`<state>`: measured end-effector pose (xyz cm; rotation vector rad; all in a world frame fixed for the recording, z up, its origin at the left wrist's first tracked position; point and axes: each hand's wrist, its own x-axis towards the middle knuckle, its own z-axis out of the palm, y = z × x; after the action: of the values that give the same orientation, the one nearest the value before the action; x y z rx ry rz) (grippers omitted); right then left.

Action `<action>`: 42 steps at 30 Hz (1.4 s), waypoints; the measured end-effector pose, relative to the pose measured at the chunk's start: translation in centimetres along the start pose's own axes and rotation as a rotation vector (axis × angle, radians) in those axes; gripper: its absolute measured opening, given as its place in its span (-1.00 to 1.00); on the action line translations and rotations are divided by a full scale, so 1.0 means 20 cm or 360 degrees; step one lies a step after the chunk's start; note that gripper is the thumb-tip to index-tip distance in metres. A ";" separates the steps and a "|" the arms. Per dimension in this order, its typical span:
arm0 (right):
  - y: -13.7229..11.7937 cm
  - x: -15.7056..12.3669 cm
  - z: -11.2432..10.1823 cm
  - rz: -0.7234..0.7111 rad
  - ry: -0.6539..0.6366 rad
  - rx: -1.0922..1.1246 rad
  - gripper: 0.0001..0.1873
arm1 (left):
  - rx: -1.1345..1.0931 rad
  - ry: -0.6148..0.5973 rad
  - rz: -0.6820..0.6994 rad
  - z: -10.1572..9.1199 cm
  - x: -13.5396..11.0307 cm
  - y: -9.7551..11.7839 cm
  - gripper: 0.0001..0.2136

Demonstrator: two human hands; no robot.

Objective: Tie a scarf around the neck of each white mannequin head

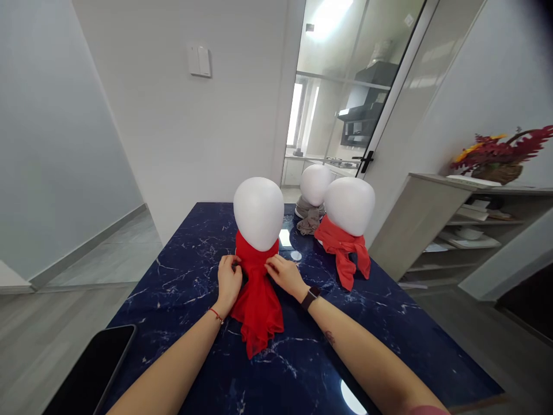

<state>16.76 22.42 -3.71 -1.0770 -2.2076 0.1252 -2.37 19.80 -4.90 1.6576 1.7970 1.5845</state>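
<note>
A white mannequin head (258,212) stands on a dark blue marble table (389,334) right in front of me, with a red scarf (258,305) round its neck and hanging down onto the table. My left hand (228,281) pinches the scarf at the left of the neck, fingers closed on the cloth. My right hand (285,274), with a dark watch on its wrist, grips the scarf at the right of the neck.
Behind to the right stand a second white head (349,205) with a tied red scarf (343,249) and a third head (315,184) with a grey scarf. A black phone (93,369) lies at the table's near left corner. A shelf unit with flowers stands at right.
</note>
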 end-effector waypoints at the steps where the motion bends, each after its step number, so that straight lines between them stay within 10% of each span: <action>1: -0.02 -0.01 0.02 -0.0121 -0.0047 0.0038 -0.77 | 0.0034 -0.0048 0.0086 0.00 -0.01 0.02 -0.80; 6: -0.08 -0.03 0.05 -0.0288 -0.0229 0.0016 -0.68 | 0.0388 -0.0262 0.0437 0.01 -0.05 0.08 -0.87; 17: -0.05 -0.04 0.04 -0.0158 -0.0372 -0.0210 -0.78 | 0.0985 -0.0432 0.0503 0.03 -0.08 0.10 -0.82; 24: -0.03 -0.04 0.05 -0.0073 -0.0332 -0.0122 -0.79 | 0.0739 -0.0406 0.0510 0.03 -0.08 0.09 -0.85; 32: 0.00 -0.05 0.07 0.0016 -0.0232 0.0007 -0.78 | 0.0273 0.0105 -0.0141 0.01 -0.04 0.02 -0.75; 42: 0.00 -0.05 0.06 -0.0085 -0.0267 -0.0076 -0.78 | 0.0700 -0.0246 0.0255 0.01 -0.09 0.10 -0.87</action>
<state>16.58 21.92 -5.13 -1.0661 -2.3986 0.1448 -0.52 18.03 -4.26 2.0942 2.0795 1.1263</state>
